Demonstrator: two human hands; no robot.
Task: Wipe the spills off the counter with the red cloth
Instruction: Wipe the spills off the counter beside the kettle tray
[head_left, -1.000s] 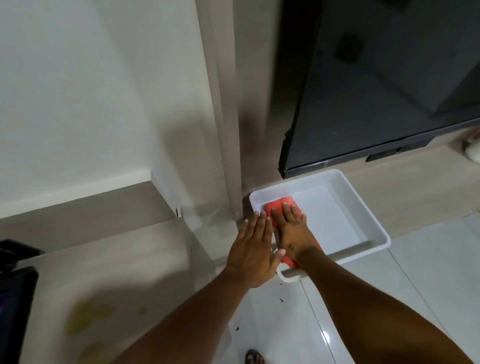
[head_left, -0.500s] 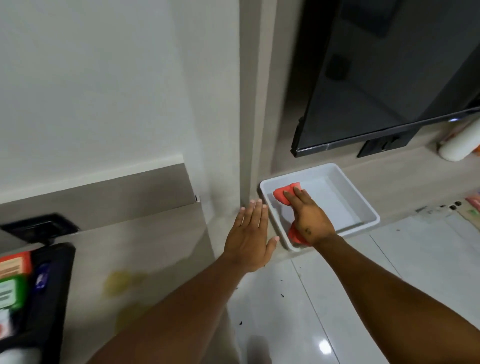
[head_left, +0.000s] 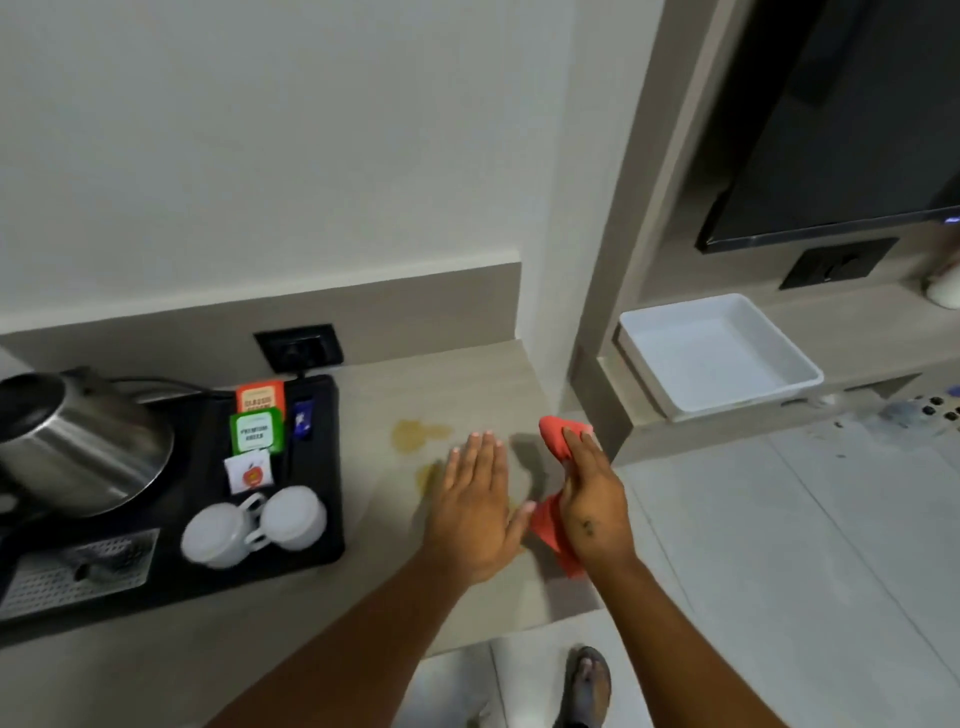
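My right hand (head_left: 592, 493) grips the red cloth (head_left: 555, 439), which sticks out above my fingers and hangs below my palm over the right end of the beige counter (head_left: 467, 384). My left hand (head_left: 475, 504) is flat and open, fingers together, just left of the cloth and low over the counter. A yellowish spill (head_left: 418, 434) lies on the counter just beyond my left fingertips. A second smaller yellow patch (head_left: 425, 475) shows at the left edge of that hand, partly hidden by it.
A black tray (head_left: 322, 467) on the counter's left holds a steel kettle (head_left: 78, 441), tea sachets (head_left: 257, 428) and two white cups (head_left: 254, 525). A white tub (head_left: 717, 353) stands empty on the lower shelf at right, under a dark screen (head_left: 841, 130). Tiled floor lies below.
My right hand lifted the red cloth out of the white tub and carried it left to the counter. My left hand moved along. The view swung left, showing the tray and spills.
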